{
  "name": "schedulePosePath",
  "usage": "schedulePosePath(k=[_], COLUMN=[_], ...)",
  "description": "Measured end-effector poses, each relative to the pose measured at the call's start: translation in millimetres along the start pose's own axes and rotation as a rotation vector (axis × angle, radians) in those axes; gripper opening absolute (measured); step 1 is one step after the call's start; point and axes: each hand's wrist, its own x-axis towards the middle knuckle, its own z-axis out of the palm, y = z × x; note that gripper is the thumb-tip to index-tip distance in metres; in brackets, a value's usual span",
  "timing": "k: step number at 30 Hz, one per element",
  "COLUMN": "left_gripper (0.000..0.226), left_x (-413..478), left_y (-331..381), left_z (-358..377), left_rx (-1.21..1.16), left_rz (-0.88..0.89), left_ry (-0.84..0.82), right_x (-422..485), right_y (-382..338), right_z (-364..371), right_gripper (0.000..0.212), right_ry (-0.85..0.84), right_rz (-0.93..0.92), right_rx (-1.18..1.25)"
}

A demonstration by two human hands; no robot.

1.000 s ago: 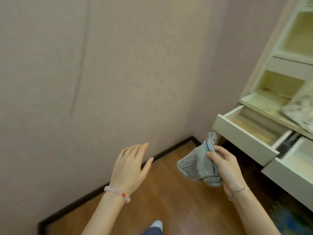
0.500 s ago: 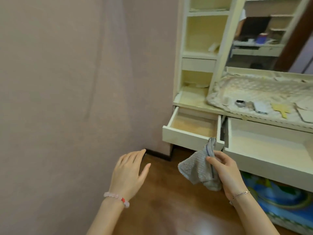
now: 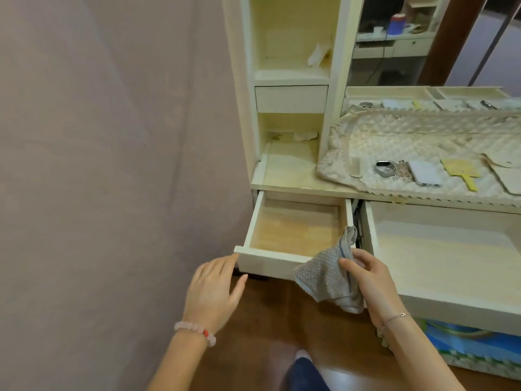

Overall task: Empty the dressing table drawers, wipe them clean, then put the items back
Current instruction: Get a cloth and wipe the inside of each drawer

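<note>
Bare forearms; a pink bead bracelet with one red bead (image 3: pixel 197 332) circles the left wrist, a thin silver chain bracelet (image 3: pixel 394 319) the right.

Single view only, camera on my head, wide-angle. Looks forward and down, tilted toward desk (image 3: pixel 298 187) and its two open drawers. Left drawer (image 3: pixel 293 230) near frame centre, close below me; right drawer (image 3: pixel 439 249) runs off right edge. Wall (image 3: pixel 112 136) fills left half. My forearms enter from bottom edge, floor (image 3: pixel 270 328) beneath. No second view, so no shared part.
</note>
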Motion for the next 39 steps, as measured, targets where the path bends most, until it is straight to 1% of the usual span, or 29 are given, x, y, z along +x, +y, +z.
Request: schedulePosePath(k=[3,5,7,10,13,17,20,24,27,31,33,37,39], left_gripper=[0.042,0.045,0.045,0.040,0.040,0.048,0.049,0.051,0.052,0.055,0.055,0.054,0.055], left_x=[55.5,89.1,116.3,142.1,161.0,186.1,207.6,235.9,251.0,262.2,265.3,272.5,276.1], left_y=[3.1,2.3,-0.8,-5.9,-10.8,-24.7,-37.2,-51.8,-62.5,-77.3,-83.3,-88.8,-89.4], left_z=[10.6,18.1,27.1,41.9,54.8,79.5,101.5,125.3,138.1,148.4,150.5,155.6,161.6], left_rx=[-0.025,-0.047,-0.050,-0.034,-0.067,-0.095,-0.125,-0.127,-0.155,-0.210,-0.254,-0.307,-0.325], left_rz=[-0.016,-0.038,-0.050,-0.019,-0.015,-0.033,-0.025,0.011,0.017,0.006,-0.008,-0.016,-0.027], left_ry=[-0.041,-0.076,-0.071,-0.075,-0.092,-0.197,-0.279,-0.393,-0.474,-0.551,-0.569,-0.602,-0.633], right_x=[47.4,77.1,103.4,135.0,159.4,187.3,205.0,222.7,234.9,243.5,245.7,251.8,254.7], right_y=[-13.0,-20.5,-25.2,-27.3,-21.9,-14.0,-8.4,5.7,31.3,58.8,69.0,81.8,84.4], right_z=[-1.3,-2.6,-2.9,-1.4,2.9,6.8,11.9,29.6,48.6,75.2,81.7,75.4,71.3], right_gripper=[0.015,0.015,0.013,0.011,0.013,0.013,0.014,0.018,0.019,0.020,0.019,0.029,0.034], right_ry=[0.001,0.004,0.022,0.046,0.062,0.097,0.135,0.186,0.124,-0.004,0.051,0.316,0.404], right_rz=[0.017,0.029,0.041,0.047,0.052,0.071,0.058,0.033,0.116,0.271,0.321,0.424,0.458], right_rx=[0.012,0.017,0.025,0.009,-0.003,-0.063,-0.119,-0.259,-0.373,-0.392,-0.404,-0.474,-0.527])
